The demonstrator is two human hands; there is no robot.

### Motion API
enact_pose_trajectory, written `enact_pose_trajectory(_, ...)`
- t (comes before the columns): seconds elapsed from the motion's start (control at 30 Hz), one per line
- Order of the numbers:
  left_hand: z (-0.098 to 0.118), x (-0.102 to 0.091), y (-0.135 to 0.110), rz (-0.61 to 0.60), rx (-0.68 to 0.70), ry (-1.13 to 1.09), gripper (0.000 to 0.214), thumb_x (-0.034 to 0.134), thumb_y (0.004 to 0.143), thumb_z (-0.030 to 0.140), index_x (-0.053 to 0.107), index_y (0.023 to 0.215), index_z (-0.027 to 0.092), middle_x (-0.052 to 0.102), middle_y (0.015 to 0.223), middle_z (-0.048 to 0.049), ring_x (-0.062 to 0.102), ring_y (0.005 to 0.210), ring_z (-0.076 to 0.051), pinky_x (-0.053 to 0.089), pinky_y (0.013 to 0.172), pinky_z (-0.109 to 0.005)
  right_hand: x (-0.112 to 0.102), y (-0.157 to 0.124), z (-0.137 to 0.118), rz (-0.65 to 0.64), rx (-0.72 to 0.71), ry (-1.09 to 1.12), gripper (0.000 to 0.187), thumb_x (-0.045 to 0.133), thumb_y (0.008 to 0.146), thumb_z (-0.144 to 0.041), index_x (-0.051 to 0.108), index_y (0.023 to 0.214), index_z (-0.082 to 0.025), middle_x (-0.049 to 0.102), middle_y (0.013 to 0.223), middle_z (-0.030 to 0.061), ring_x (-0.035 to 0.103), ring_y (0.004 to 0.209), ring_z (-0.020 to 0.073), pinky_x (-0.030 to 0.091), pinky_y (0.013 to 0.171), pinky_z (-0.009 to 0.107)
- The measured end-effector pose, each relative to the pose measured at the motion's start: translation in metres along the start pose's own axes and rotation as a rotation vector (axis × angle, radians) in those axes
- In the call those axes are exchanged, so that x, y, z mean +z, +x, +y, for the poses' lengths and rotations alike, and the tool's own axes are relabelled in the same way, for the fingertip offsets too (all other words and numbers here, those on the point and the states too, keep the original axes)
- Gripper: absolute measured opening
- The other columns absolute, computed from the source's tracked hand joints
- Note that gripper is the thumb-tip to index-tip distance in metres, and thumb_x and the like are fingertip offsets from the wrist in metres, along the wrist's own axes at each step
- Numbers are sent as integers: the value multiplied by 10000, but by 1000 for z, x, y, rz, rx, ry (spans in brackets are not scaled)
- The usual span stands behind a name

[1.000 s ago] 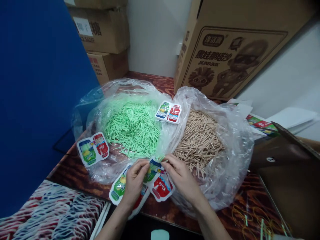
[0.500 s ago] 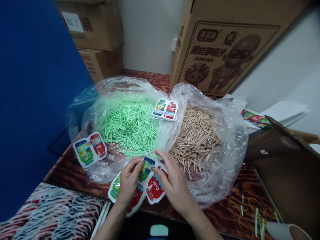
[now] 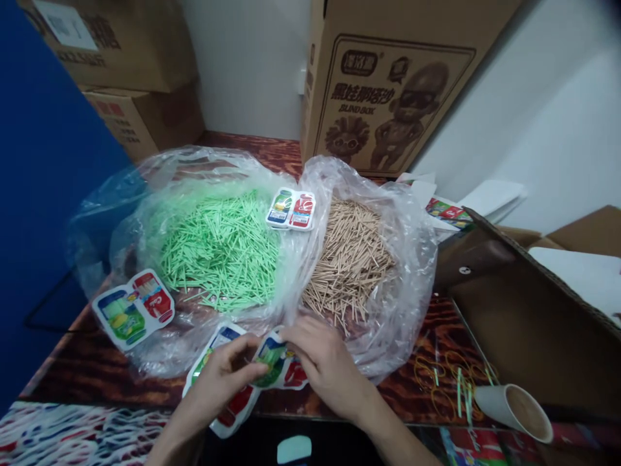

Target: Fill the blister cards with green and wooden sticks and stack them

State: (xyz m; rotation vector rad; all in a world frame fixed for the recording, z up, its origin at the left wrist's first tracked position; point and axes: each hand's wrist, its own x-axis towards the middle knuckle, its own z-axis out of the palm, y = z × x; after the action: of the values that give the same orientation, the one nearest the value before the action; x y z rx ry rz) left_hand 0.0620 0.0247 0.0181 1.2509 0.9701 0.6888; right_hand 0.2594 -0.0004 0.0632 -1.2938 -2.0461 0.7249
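The bench (image 3: 72,369) carried the work, with a tall printed carton (image 3: 388,110) standing at its back, where it left the front free for reaching. Two clear plastic bags, one on the left (image 3: 160,349) and one on the right (image 3: 412,259), lay side by side with mouths spread, probably to keep the green sticks (image 3: 223,252) and the brown sticks (image 3: 349,259) equally accessible. The right hand (image 3: 325,359) had its fingers bunched on the upper edge of a printed packet (image 3: 272,359), seemingly to steady it; the left hand (image 3: 226,369) set thumb and finger about its left edge, though how firmly I could not tell. That packet stood tilted between the hands, just in front of the bags. A second packet (image 3: 237,411) lay partly behind the left hand.

Against half a second earlier, the view had swung so that the bags sat farther left, the right fingers had gathered at the packet's top instead of spreading over it, more of its red half was covered, and the paper cup (image 3: 504,404) showed more fully.
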Motion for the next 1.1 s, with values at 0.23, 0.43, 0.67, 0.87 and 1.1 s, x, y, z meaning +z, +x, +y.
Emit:
enact_pose_trajectory(0.23, 2, 10, -1, -79, 55, 181, 144, 646, 777, 304, 656, 691, 189, 584, 597, 13, 489, 547, -139, 402, 500, -220, -9, -8, -3, 72, 137, 83, 233, 492, 919, -184, 564, 1134, -233, 650, 1008, 47, 596, 910, 191, 455, 785, 308)
enact_pose_trajectory(0.43, -8, 17, 4, 57, 130, 247, 174, 579, 826, 302, 686, 724, 211, 631, 643, -11, 563, 636, -189, 464, 617, -265, -1, -9, 31, 109, 187, -11, 284, 518, 918, -244, 478, 640, -201, 510, 666, -12, 492, 634, 144, 352, 591, 260)
enact_pose_trajectory(0.67, -19, 17, 5, 56, 20, 83, 154, 599, 818, 320, 713, 814, 216, 709, 808, -42, 624, 818, -227, 491, 759, -311, -6, -3, 29, 109, 196, 129, 226, 538, 909, -250, 564, 691, -196, 549, 715, -4, 526, 685, 146, 370, 634, 256)
enact_pose_trajectory(0.87, -19, 20, 5, 40, -80, -119, 228, 699, 740, 369, 732, 882, 194, 717, 843, -52, 623, 752, -197, 501, 722, -296, -4, -3, 24, 130, 117, 127, 259, 559, 905, -250, 534, 655, -185, 517, 691, -3, 498, 702, 145, 356, 649, 266)
enact_pose_trajectory(1.1, -11, 28, 11, 154, -54, -137, 302, 647, 780, 441, 654, 711, 148, 605, 664, -3, 493, 627, -126, 421, 605, -222, 4, -5, 24, 235, 100, 114, 267, 564, 907, -263, 508, 658, -187, 506, 682, -4, 481, 690, 145, 341, 641, 275)
